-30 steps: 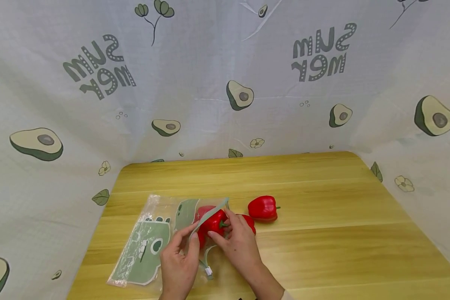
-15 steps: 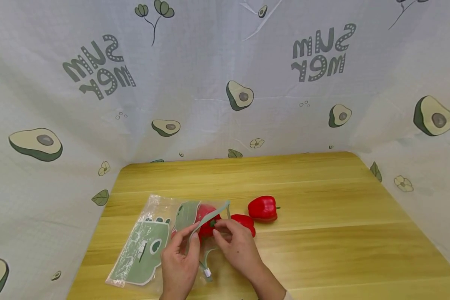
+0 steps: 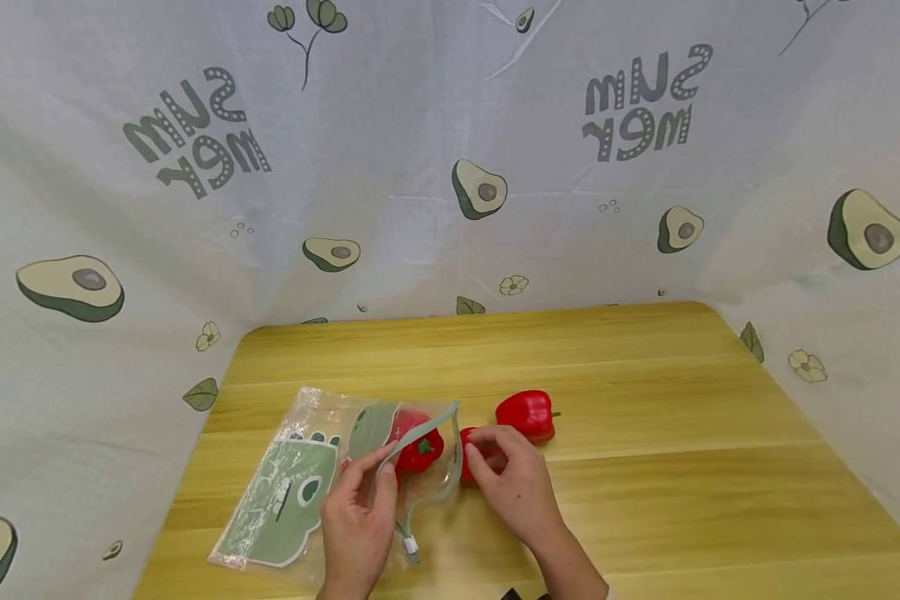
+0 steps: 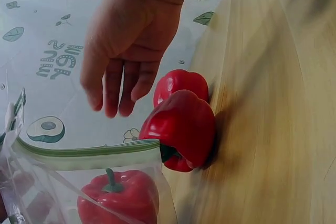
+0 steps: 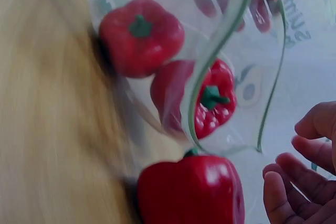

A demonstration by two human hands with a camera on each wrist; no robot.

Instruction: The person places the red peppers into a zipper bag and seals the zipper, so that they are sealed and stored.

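Note:
My left hand (image 3: 358,517) pinches the green-edged mouth of a clear zip bag (image 3: 273,508) printed with a green cartoon figure, holding it raised and gaping. Inside lie two red bell peppers; one pepper (image 5: 210,100) has its green stem toward the opening, and the other pepper (image 5: 137,45) sits beside it. My right hand (image 3: 517,483) hovers with loosely bent fingers by a third red pepper (image 4: 184,127) just outside the bag mouth, partly covering it in the head view. In the left wrist view the right fingers (image 4: 113,90) hold nothing.
Another red bell pepper (image 3: 525,415) lies behind the right hand on the wooden table (image 3: 645,483). A white zip slider (image 3: 410,545) hangs at the bag's near corner. A curtain printed with avocados (image 3: 390,125) surrounds the table's back and sides.
My right hand has let go of a pepper, leaving it inside the bag mouth, and has moved right to the pepper outside. My left hand keeps its hold on the bag's edge.

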